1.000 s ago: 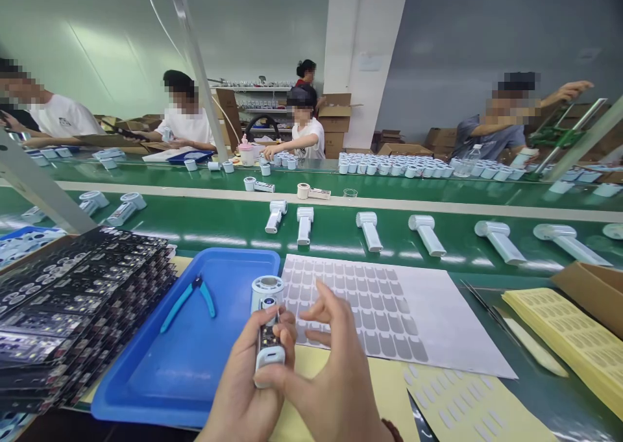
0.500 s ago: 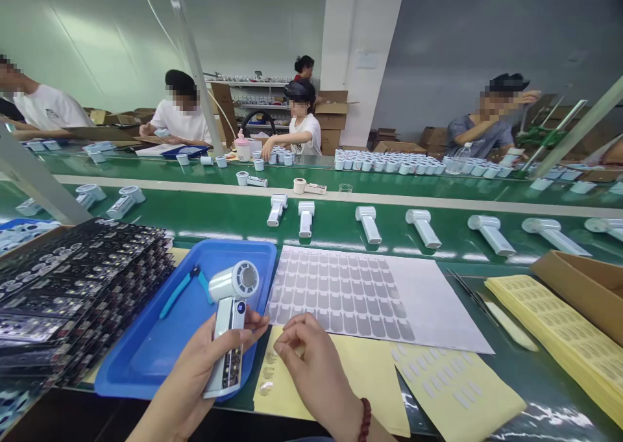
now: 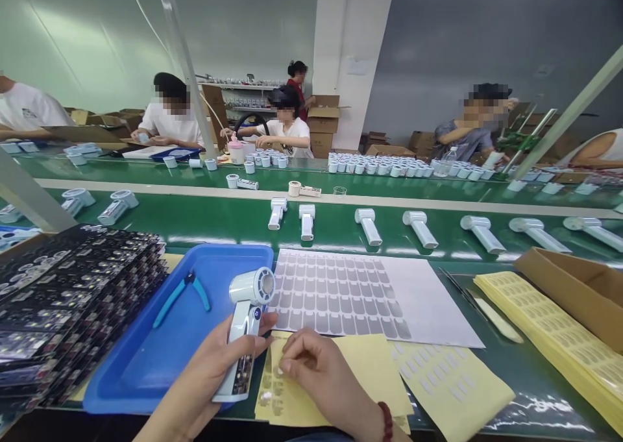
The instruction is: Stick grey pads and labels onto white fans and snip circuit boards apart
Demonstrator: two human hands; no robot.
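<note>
My left hand (image 3: pixel 210 359) is wrapped round the handle of a white handheld fan (image 3: pixel 247 317), held upright and tilted over the right side of the blue tray (image 3: pixel 114 390). The fan has a small lit display and an opening in its handle where inner parts show. Over a yellow backing sheet of small clear stickers (image 3: pixel 377 364), my right hand (image 3: pixel 325 372) has its thumb and forefinger pinched together. Whatever is at those fingertips is too small to name. Beyond both hands lies a white sheet with rows of grey stickers (image 3: pixel 335 302).
Blue-handled cutters (image 3: pixel 182 294) lie in the tray. Stacked black printed boxes (image 3: pixel 73 306) stand at left. Tweezers (image 3: pixel 464 293), yellow sticker sheets (image 3: pixel 549 325) and a cardboard box (image 3: pixel 574 293) lie at right. Several fans (image 3: pixel 368 226) rest on the green conveyor belt (image 3: pixel 335 224). Co-workers sit opposite.
The fan in my left hand has moved right and turned slightly. My right hand has come down onto the yellow sheet, its thumb and forefinger pinching near the stickers.
</note>
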